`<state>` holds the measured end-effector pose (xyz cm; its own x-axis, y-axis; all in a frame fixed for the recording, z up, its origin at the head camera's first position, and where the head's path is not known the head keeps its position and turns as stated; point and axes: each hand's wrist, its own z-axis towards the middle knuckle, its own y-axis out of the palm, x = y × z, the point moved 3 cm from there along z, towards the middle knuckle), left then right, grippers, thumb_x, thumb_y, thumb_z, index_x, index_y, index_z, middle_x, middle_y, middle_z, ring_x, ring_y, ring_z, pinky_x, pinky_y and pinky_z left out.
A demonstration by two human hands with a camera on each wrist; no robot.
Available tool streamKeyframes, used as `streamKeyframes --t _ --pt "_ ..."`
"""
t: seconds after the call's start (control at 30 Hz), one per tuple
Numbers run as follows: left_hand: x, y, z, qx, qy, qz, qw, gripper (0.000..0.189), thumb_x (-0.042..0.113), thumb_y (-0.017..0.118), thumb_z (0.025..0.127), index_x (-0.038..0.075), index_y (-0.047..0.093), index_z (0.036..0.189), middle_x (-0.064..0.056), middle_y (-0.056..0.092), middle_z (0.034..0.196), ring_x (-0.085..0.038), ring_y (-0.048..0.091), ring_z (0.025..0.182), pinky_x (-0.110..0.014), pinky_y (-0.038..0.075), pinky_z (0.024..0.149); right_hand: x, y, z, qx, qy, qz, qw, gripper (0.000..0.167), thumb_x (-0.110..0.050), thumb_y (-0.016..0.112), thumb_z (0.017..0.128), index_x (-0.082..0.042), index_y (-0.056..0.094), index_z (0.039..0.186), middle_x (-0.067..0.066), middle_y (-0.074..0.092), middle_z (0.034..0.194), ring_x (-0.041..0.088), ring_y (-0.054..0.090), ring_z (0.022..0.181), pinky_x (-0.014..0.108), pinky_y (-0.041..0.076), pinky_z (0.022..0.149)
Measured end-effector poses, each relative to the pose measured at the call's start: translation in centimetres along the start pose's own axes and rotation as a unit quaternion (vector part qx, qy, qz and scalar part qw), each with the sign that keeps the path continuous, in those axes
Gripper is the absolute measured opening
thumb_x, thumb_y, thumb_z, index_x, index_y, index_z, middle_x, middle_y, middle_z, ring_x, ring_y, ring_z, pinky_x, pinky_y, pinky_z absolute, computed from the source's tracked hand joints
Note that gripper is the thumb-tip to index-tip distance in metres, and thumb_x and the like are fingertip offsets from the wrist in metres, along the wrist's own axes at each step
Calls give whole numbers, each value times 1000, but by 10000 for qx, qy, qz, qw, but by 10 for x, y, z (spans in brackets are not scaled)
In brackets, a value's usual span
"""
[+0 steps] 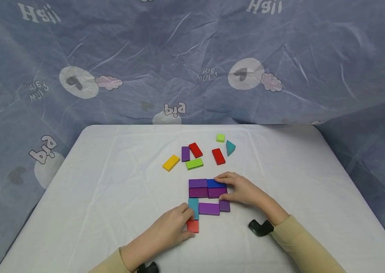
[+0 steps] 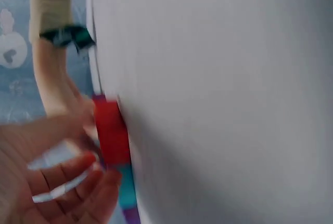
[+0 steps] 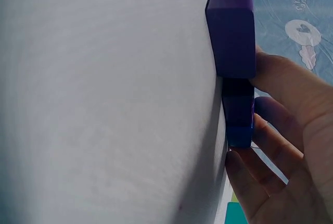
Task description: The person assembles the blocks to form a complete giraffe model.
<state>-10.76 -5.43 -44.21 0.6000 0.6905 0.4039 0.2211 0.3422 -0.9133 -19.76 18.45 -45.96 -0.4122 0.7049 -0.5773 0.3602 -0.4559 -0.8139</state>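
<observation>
In the head view, my left hand is at a red block, thumb by its near edge and fingertips by its far end. A teal block lies just beyond the red one. My right hand spans a blue block and a purple block, fingertips at the far edge and thumb at the near side. Left of that pair are more purple blocks. A long purple block and a short dark purple block lie closer, right of the teal one.
Farther back lie loose blocks: a yellow one, an upright-lying purple one, two red ones, a lime one, a small lime cube and a teal triangle. A white cloth covers the table.
</observation>
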Motion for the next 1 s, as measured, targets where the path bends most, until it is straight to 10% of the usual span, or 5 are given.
streamKeyframes --t 0.33,0.5,1.0 --pt "-43 -25 51 308 -609 -242 9974 37 29 70 92 12 63 124 -4 62 120 -18 58 112 -37 52 99 2 -1 -1 4 16 -13 10000 59 -27 79 83 -9 60 136 7 58 135 29 52 127 50 49 103" --pt "-62 -15 74 -146 -444 -559 9973 48 30 69 92 11 59 136 -6 61 132 -23 53 123 -40 45 108 0 -1 -1 15 -54 -7 10000 59 -27 79 83 -8 60 136 8 58 135 29 52 126 50 49 103" --pt "-73 -3 77 -422 -408 -1089 9923 52 28 71 91 13 58 138 -6 61 130 -24 51 122 -41 45 107 -3 0 -3 70 -1 -82 9999 58 -27 79 83 -9 60 135 6 59 134 27 53 125 49 49 102"
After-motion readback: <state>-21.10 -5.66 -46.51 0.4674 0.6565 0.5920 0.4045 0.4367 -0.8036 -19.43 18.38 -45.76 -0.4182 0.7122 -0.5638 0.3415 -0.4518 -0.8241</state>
